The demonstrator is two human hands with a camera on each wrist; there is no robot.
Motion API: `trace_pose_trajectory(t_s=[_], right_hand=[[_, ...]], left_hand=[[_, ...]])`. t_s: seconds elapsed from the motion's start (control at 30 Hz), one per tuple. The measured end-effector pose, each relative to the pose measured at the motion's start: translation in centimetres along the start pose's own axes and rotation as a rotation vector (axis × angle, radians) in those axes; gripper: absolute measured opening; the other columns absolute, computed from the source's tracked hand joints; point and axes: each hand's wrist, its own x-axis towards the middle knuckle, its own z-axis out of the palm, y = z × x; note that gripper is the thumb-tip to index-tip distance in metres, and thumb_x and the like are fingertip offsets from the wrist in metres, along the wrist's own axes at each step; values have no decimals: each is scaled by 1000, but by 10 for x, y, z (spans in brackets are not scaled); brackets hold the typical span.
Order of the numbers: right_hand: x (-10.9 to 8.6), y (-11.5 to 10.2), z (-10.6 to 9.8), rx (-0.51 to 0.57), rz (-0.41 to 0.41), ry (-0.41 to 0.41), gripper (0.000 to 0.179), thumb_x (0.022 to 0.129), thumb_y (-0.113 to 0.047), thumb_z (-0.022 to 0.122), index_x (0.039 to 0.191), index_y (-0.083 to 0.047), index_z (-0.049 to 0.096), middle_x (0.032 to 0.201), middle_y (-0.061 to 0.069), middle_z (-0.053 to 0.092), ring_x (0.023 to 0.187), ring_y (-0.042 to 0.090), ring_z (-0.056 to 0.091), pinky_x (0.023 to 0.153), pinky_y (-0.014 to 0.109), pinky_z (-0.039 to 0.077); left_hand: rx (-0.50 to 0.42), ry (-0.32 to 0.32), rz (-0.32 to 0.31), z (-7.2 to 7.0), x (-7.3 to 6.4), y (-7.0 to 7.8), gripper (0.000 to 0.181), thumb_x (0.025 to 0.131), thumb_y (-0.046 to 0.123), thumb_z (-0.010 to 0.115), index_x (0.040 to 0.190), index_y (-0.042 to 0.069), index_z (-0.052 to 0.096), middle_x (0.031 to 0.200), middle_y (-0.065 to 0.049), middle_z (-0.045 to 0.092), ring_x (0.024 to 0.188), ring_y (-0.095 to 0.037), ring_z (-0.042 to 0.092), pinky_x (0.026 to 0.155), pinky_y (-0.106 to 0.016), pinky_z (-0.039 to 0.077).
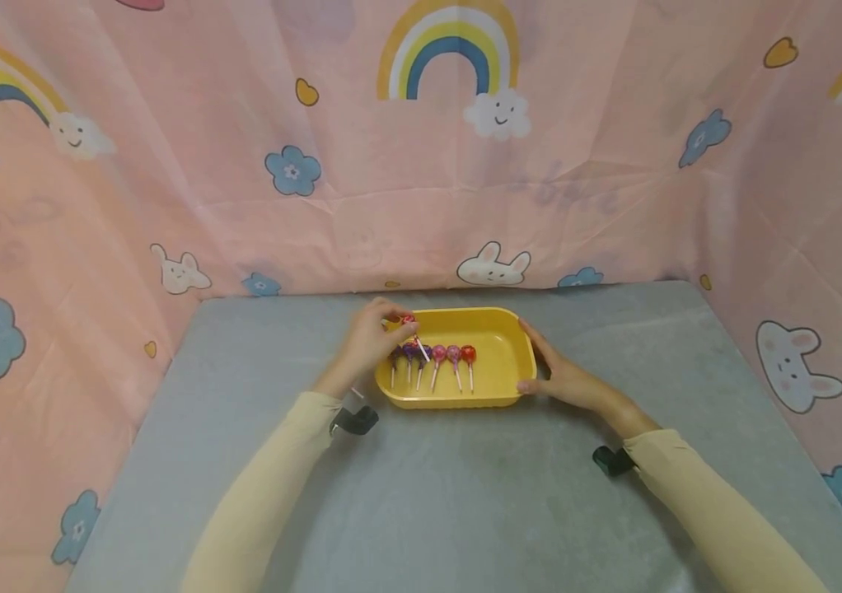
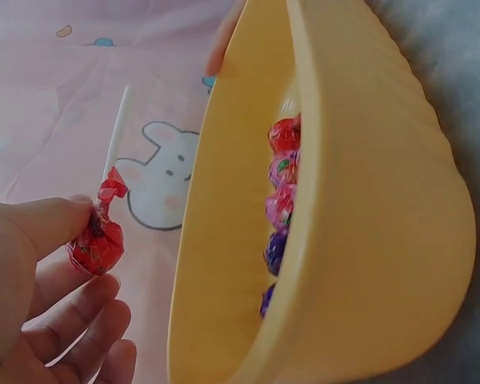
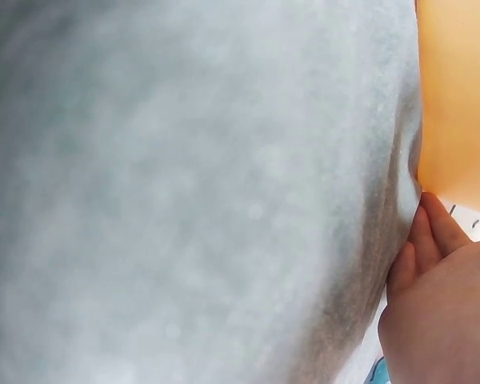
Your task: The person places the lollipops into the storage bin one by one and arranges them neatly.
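My left hand is over the left end of a yellow plastic tray. Between thumb and fingers it pinches a lollipop in a red wrapper, the white stick pointing away from the hand. Inside the tray, several lollipops lie in a row, purple on the left, then pink, with a red lollipop at the right end. At the tray's right end rests my right hand, thumb at the front corner of the rim and fairly straight fingers against the outer wall.
The tray stands on a grey cloth-covered table, toward its back edge. Pink fabric printed with rainbows, flowers and rabbits hangs behind and at both sides. Each wrist carries a dark camera mount. A thin white stick shows beside the left wrist.
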Motion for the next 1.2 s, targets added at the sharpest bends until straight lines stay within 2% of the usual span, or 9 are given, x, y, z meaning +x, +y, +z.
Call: trace_pose_trajectory(t_s=[0.5,0.83,1.2], right_hand=[[-2,-4,0,-6,3,7,106,89,-35,73,156,-45,-8,169,10,-4,155,41,1,118,72,7],[-3,-5,-2,-4,-21,2,107,88,-32,74,157,-41,-7,169,12,-3,155,42,1,118,71,7],[-3,-3,0,-9,-4,6,105,89,-32,73,158,-40,-7,169,12,-4,155,42,0,119,70,7]], left_hand=[[4,-76,96,34,13,17,28,90,31,73,108,10,74,107,-6,66,106,-24,64,93,-39,55],[22,-127,108,49,22,25,28,91,34,71,108,12,74,108,-4,66,106,-21,63,96,-36,53],[-21,-175,108,63,29,31,28,92,34,70,110,13,74,109,-4,66,107,-20,64,98,-35,53]])
